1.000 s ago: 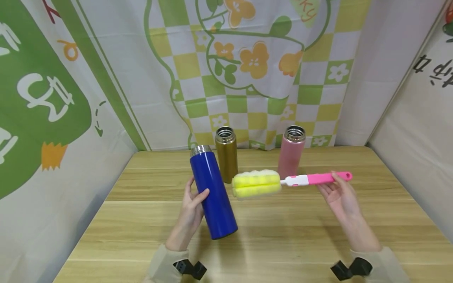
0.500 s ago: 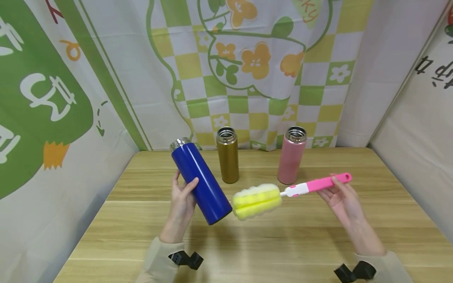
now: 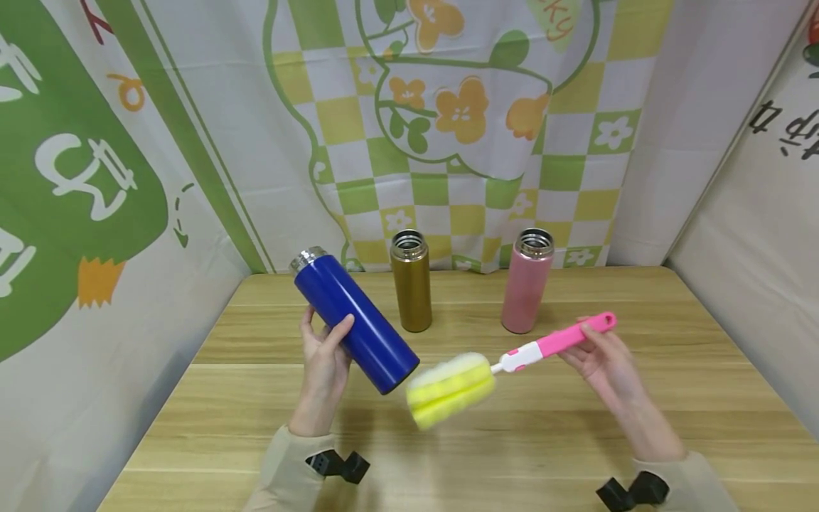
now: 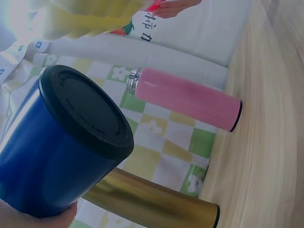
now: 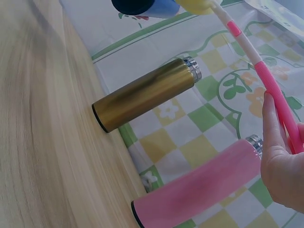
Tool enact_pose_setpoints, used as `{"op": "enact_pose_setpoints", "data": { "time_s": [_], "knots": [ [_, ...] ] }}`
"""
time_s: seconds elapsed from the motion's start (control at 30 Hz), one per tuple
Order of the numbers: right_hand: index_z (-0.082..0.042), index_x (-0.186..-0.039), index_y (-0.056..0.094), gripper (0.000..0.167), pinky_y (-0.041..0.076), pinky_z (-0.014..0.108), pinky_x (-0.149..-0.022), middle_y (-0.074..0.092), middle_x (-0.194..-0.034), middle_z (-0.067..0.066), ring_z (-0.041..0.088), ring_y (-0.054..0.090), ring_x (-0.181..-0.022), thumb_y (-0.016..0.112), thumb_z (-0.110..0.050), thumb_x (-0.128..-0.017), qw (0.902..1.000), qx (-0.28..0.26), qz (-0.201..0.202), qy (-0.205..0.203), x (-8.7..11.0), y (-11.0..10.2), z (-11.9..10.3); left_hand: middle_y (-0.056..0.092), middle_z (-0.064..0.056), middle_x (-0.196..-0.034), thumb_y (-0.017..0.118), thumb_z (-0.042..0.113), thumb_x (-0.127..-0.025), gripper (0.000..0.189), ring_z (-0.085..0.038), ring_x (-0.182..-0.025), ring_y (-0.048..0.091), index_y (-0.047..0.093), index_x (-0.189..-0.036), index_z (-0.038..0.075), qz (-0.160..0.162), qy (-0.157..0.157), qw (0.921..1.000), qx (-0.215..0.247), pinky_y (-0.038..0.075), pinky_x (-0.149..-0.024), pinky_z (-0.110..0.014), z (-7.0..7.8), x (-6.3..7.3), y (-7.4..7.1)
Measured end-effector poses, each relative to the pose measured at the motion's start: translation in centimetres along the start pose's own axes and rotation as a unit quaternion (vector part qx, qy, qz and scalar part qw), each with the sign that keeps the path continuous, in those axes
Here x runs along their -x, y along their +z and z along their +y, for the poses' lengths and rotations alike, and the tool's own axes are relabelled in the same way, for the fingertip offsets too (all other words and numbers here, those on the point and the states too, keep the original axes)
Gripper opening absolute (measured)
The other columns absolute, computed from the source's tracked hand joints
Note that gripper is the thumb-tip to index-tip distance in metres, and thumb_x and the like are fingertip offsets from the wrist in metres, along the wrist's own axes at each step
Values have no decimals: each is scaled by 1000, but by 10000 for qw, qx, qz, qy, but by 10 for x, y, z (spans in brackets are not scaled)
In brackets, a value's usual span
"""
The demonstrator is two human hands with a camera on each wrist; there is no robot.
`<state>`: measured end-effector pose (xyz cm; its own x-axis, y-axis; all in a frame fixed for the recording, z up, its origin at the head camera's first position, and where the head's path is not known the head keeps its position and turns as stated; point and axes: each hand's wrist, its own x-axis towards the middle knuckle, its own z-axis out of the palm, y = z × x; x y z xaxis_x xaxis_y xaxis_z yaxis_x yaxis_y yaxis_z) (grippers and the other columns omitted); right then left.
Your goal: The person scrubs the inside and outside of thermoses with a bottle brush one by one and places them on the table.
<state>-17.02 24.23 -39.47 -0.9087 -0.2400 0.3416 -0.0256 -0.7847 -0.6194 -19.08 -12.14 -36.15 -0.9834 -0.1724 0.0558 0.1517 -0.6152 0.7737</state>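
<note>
My left hand (image 3: 326,363) grips a blue vacuum flask (image 3: 358,320) round its body, above the table. The flask leans to the left, its lidless steel mouth up and its black base (image 4: 90,111) toward the right. In my right hand (image 3: 608,366) is the pink handle of a bottle brush (image 3: 454,387), pinched between thumb and fingers. Its yellow and white sponge head points left and down, close to the flask's base in the head view; whether they touch I cannot tell.
A gold flask (image 3: 412,284) and a pink flask (image 3: 527,284) stand upright and lidless toward the back of the wooden table (image 3: 512,455). Behind them hangs a patterned cloth (image 3: 435,188), with printed cloth walls at both sides.
The blue flask has moved left and up and tilts further left. The brush has dropped at its sponge end, from nearly level to slanting down-left, and shifted slightly left.
</note>
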Motion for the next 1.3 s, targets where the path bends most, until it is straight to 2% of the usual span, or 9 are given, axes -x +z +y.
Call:
{"op": "enact_pose_setpoints", "data": {
  "time_s": [0.17, 0.47, 0.67, 0.93, 1.3],
  "knots": [
    [-2, -99, 54, 33, 46, 37, -82, 64, -93, 17, 28, 62, -89, 21, 0, -96, 9995, 277, 124, 107, -3, 5, 6, 39, -14, -117, 48, -8, -82, 69, -18, -91, 56, 10, -132, 21, 84, 9, 10000, 2, 45, -82, -32, -1, 1, 2],
    [-3, -99, 54, 28, 47, 36, -80, 64, -92, 15, 26, 63, -87, 26, -1, -96, 9980, 463, 383, 209, -8, 8, 11, 37, -16, -117, 48, -8, -83, 68, -18, -91, 56, 10, -132, 20, 3, -55, 10000, 34, 45, -82, -31, -3, 4, 3],
    [-3, -96, 55, 29, 47, 37, -81, 65, -90, 16, 28, 63, -86, 26, -2, -96, 9973, 326, 620, 228, -8, 3, 8, 36, -15, -119, 47, -7, -84, 67, -18, -93, 56, 9, -132, 20, -67, -116, 9999, -4, 44, -83, -32, -3, 5, 3],
    [1, -95, 55, 30, 45, 39, -82, 64, -92, 19, 31, 62, -89, 26, -1, -95, 9979, 34, 630, 130, -6, -7, 0, 38, -14, -118, 46, -6, -84, 65, -17, -91, 57, 11, -132, 20, -92, -90, 9999, 93, 45, -82, -32, 0, 6, 2],
    [2, -94, 54, 28, 46, 38, -81, 64, -91, 20, 31, 62, -88, 26, 0, -95, 9979, 40, 651, 26, -5, -11, -5, 44, -11, -114, 44, -7, -85, 63, -17, -90, 58, 12, -131, 20, -79, -16, 9994, 343, 46, -80, -31, 5, 10, 2]
  ]
}}
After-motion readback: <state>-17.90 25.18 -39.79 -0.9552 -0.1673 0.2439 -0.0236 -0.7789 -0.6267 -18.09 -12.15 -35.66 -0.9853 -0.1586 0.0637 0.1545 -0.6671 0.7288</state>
